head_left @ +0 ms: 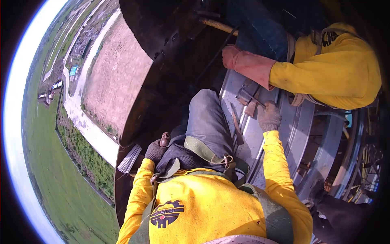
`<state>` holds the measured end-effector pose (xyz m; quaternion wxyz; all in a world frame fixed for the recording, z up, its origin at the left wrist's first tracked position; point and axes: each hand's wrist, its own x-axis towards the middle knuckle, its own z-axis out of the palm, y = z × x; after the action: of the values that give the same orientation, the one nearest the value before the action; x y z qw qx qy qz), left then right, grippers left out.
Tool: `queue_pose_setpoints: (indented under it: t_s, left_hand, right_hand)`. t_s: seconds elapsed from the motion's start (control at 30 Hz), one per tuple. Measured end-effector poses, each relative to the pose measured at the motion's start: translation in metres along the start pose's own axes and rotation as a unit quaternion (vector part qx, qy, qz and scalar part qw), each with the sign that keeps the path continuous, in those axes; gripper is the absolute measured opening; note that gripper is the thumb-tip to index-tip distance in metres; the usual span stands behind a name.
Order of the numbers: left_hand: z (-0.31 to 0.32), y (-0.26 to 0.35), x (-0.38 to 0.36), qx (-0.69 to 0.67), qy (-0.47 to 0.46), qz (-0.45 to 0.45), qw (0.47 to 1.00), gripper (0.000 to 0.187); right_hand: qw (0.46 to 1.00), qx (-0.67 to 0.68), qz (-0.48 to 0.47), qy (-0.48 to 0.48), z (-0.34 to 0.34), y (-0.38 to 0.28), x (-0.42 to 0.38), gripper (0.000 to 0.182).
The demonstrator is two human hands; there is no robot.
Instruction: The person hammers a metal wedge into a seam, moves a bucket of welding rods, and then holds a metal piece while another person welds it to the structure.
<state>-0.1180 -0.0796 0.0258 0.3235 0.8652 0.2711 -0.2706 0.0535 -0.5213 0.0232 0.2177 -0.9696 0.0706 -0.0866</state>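
My right hand, in a grey-brown work glove, is closed on the handle of a hammer. The hammer's metal head rests over or just above the grey metal planks, beside a small rusty flat piece. My left hand, in a dark glove, is closed by my left hip. A rounded brown knob-like end shows at its fingers, but the rest of that thing is hidden. Right beside this hand is a bundle of thin grey rods, like welding electrodes. A narrow, rusty pointed strip lies near my knee.
A co-worker in a yellow sleeve and pink-red glove sits ahead to the right. A dark curved steel wall borders the left, with ground far below. Beams and gaps show on the right. Harness straps cross my body.
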Motion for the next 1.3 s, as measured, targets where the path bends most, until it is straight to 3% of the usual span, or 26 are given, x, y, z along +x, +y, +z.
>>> queue_pose_setpoints:
  t_s: [0.07, 0.13, 0.2, 0.23, 0.3, 0.4, 0.47, 0.53, 0.63, 0.77, 1.07, 1.3]
  left_hand:
    - [0.006, -0.009, 0.011, -0.006, -0.018, -0.007, 1.0, 0.045]
    - [0.009, -0.017, 0.024, -0.005, -0.038, -0.002, 0.999, 0.045]
    - [0.012, -0.018, 0.034, 0.041, -0.101, -0.022, 0.994, 0.046]
    - [0.003, -0.006, 0.029, 0.042, -0.147, -0.042, 0.987, 0.049]
    - [0.004, -0.004, 0.033, 0.033, -0.151, -0.049, 0.987, 0.05]
    - [0.012, -0.019, 0.043, 0.013, -0.164, -0.044, 0.985, 0.051]
    - [0.009, -0.016, 0.035, -0.002, -0.169, -0.054, 0.984, 0.052]
    - [0.005, -0.013, 0.028, 0.002, -0.161, -0.047, 0.986, 0.052]
    - [0.001, -0.006, 0.016, -0.01, -0.143, -0.049, 0.988, 0.048]
    - [0.005, -0.019, 0.023, -0.009, -0.145, -0.043, 0.988, 0.052]
    - [0.011, -0.031, 0.029, 0.01, -0.142, -0.021, 0.99, 0.055]
    - [0.012, -0.033, 0.031, -0.002, -0.134, -0.036, 0.99, 0.053]
  right_hand:
    - [0.989, 0.088, 0.079, -0.085, -0.007, 0.009, -0.036, 0.029]
    - [0.967, 0.127, 0.092, -0.201, 0.003, 0.031, -0.077, 0.027]
    - [0.943, 0.074, 0.117, -0.303, 0.027, 0.052, -0.119, 0.028]
    - [0.944, 0.07, 0.115, -0.301, 0.023, 0.045, -0.124, 0.028]
    - [0.965, 0.04, 0.11, -0.234, 0.016, 0.032, -0.131, 0.028]
    - [0.958, 0.076, 0.154, -0.229, 0.022, 0.035, -0.118, 0.029]
    - [0.966, 0.093, 0.116, -0.21, 0.027, 0.038, -0.111, 0.027]
    - [0.897, 0.192, 0.288, -0.275, 0.022, 0.026, -0.098, 0.03]
    - [0.892, 0.205, 0.295, -0.275, 0.025, 0.023, -0.089, 0.029]
    - [0.889, 0.224, 0.299, -0.264, 0.031, 0.021, -0.087, 0.026]
    - [0.928, 0.149, 0.242, -0.24, 0.053, 0.047, -0.093, 0.035]
    - [0.955, 0.082, 0.189, -0.215, 0.039, 0.032, -0.095, 0.037]
